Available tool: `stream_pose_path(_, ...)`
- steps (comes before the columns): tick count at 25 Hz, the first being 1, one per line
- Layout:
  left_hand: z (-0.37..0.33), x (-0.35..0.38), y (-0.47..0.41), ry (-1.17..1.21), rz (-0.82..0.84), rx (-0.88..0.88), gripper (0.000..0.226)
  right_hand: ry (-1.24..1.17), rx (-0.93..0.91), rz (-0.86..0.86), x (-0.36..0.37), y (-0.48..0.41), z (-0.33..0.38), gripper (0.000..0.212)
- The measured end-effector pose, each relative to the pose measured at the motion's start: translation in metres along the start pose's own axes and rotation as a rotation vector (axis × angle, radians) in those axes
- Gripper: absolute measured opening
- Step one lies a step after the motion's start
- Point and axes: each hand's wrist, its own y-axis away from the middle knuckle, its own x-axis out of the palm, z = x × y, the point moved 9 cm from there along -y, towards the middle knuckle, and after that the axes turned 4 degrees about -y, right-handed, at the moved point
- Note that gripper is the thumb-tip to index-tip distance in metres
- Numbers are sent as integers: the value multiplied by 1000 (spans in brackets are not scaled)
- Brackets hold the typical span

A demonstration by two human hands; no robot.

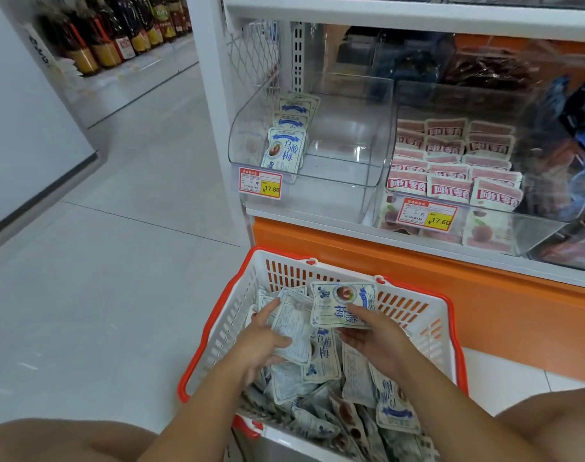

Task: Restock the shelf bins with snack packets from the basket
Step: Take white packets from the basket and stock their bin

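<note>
With both hands in the basket (431, 315) at lower centre, our left hand (262, 341) gripping a packet (293, 331) and our right hand (374, 338) another (343, 303), we should stack them upright in the near-empty bin (348, 145) above.

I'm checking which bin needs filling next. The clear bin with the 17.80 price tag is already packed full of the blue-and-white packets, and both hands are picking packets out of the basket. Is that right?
Not quite. The head view shows the clear bin with the 17.80 price tag nearly empty, with one short row of blue-and-white packets along its left side. The rest stands: the left hand and right hand are each on packets in the basket.
</note>
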Motion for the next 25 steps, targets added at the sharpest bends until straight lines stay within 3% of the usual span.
stream_pose_path(3,0,1,-1,-174,-30,55,74,155,-12,24,5,0,-5,51)
stream_pose_path(6,-13,3,0,-345,-110,148,48,279,-6,33,7,3,-10,47)
stream_pose_path(9,-23,18,0,-121,-16,148,39,336,-13,60,14,7,-7,55)
stream_pose_path(12,-25,24,-3,151,62,126,29,284,-55,104,32,11,1,39)
stream_pose_path(14,-26,24,-2,262,90,117,29,235,-75,114,43,14,8,41)
stream_pose_path(20,-52,13,10,327,95,171,28,179,-110,197,77,32,32,60)
stream_pose_path(25,-117,-11,37,225,30,343,23,467,-399,104,119,72,88,18)
